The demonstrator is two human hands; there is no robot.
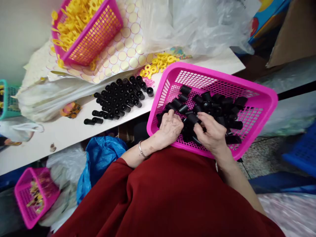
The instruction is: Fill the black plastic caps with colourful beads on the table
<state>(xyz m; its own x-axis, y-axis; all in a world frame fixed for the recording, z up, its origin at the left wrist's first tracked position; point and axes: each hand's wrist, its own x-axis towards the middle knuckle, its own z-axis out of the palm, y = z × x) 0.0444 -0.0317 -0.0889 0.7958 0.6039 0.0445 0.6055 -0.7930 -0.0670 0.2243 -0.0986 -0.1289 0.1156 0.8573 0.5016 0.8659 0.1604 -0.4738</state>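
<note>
A pink plastic basket (259, 95) rests on my lap against the table edge, holding several loose black cylinder pieces (222, 105). My left hand (170, 126) is inside the basket at its near left, fingers curled down into the black pieces. My right hand (212, 133) is beside it, fingers closed around a black cylinder (192, 118). A silver bangle (141, 149) sits on my left wrist. On the white table (66, 131), several black cylinders (120, 97) stand upright in a tight cluster, with a few lying on their sides at its near edge.
A second pink basket (98, 36) of yellow ring parts sits at the back left on a sheet of round stickers (123, 52). Loose yellow rings (159, 62) lie near clear plastic bags (197, 23). A blue bag (101, 158) and another pink basket (32, 194) sit below the table.
</note>
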